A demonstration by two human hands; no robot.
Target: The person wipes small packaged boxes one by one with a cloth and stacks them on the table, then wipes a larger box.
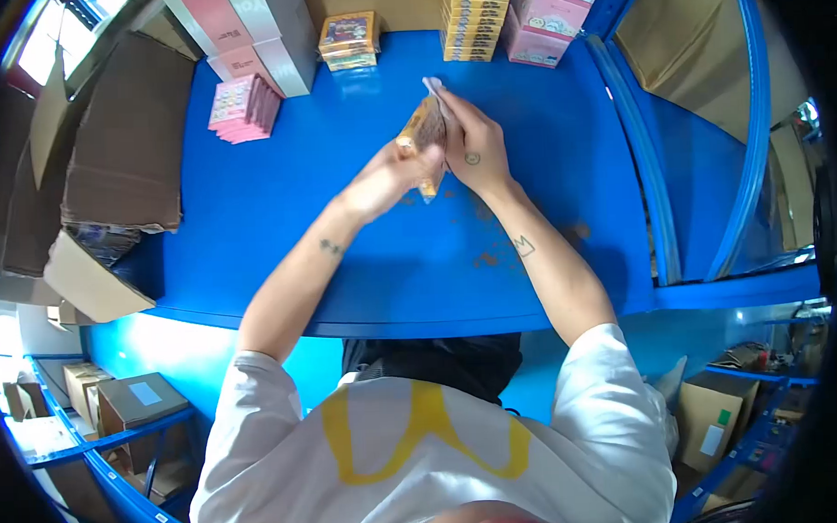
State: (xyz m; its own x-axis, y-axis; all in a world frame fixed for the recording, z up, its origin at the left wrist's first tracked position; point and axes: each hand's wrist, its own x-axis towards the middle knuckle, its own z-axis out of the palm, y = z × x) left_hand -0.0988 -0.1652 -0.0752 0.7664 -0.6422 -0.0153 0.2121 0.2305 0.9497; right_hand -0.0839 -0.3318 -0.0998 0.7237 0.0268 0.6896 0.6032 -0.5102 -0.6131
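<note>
A small flat yellow-orange box (425, 125) is held tilted above the middle of the blue table, between my two hands. My left hand (388, 178) is closed on its near left side, slightly smeared by motion. My right hand (474, 144) is wrapped along its right side, fingers pointing away from me. Something pale shows by the right fingertips; I cannot make out what it is. The box's printed faces are mostly hidden or blurred.
Behind stand a short stack of yellow boxes (349, 33), a taller yellow stack (473, 20), pink boxes (547, 22), tall pink-and-white boxes (262, 46) and a row of pink packets (244, 108). An open cardboard box (124, 133) is at left. Blue metal framing (632, 162) borders the right.
</note>
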